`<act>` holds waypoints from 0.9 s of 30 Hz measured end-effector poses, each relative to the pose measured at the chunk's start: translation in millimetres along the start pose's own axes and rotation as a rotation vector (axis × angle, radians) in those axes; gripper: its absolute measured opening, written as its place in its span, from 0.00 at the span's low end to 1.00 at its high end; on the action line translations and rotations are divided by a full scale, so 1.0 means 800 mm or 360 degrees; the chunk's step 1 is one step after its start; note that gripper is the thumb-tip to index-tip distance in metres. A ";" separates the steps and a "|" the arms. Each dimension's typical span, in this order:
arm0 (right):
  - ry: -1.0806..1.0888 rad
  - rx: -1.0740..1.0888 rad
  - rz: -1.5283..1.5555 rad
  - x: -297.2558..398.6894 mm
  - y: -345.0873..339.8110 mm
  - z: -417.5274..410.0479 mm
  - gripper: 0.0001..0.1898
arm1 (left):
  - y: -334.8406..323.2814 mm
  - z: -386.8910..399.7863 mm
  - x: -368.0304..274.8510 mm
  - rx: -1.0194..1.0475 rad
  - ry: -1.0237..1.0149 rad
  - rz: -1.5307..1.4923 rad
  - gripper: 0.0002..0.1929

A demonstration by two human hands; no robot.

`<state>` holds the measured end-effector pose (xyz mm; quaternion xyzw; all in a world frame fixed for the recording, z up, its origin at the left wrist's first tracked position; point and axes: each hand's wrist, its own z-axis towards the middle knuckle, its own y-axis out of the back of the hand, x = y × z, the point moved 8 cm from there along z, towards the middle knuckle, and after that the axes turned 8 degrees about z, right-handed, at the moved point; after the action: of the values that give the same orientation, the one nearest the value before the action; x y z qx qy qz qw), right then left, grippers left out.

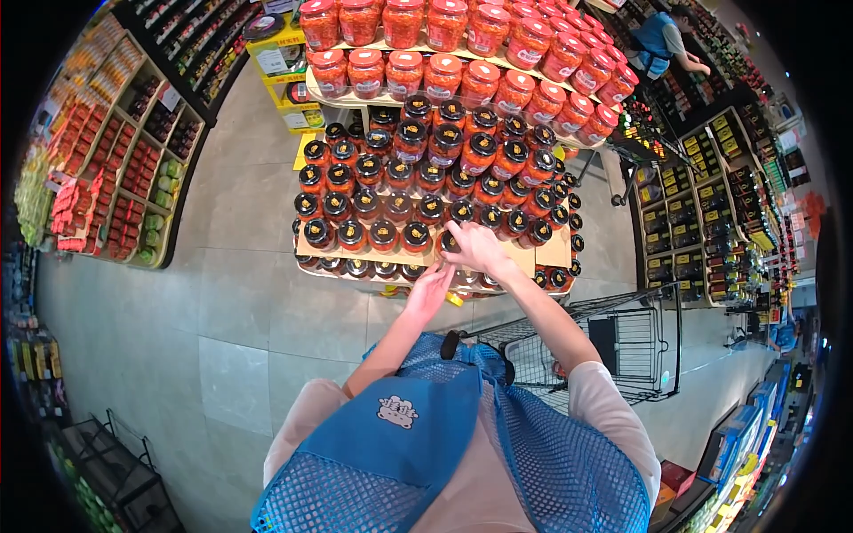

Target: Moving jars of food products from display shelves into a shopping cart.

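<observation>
On a display stand in front of me, several rows of glass jars of red chili sauce (400, 171) with black lids stand on shelves and flat cardboard (553, 250). My right hand (476, 250) reaches over one black-lidded jar (448, 242) in the front row, its fingers around the lid. Below it, my left hand (430, 291) is at the cardboard's front edge, fingertips close to that jar's base and to my right hand. Whether the left fingers grip anything cannot be made out. A lower row of black-lidded jars (358, 268) sits under the cardboard.
Red-lidded jars (443, 73) fill the upper tiers. A wire shopping cart (620, 353) stands close on my right. Yellow boxes (283, 60) are stacked at the back left. Shelves of goods (120, 166) line the left. Another person (656, 43) works at the far right shelves.
</observation>
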<state>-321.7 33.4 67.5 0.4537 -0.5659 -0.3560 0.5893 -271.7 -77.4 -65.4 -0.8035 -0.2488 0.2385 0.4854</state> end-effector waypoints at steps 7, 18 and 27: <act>-0.0013 -0.0001 -0.0045 -0.003 -0.011 0.005 0.31 | 0.010 0.002 -0.002 -0.0061 0.0009 0.0046 0.32; 0.0057 -0.0124 0.0053 -0.002 -0.011 0.006 0.31 | 0.014 0.007 -0.009 -0.0005 -0.0027 0.0105 0.31; 0.0043 -0.0156 0.0043 -0.003 -0.013 0.008 0.31 | 0.005 0.002 -0.012 0.0008 -0.0068 0.0124 0.32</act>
<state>-327.1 31.4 56.3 0.4214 -0.5459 -0.3689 0.6231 -279.5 -84.1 -68.2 -0.8060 -0.2271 0.2749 0.4725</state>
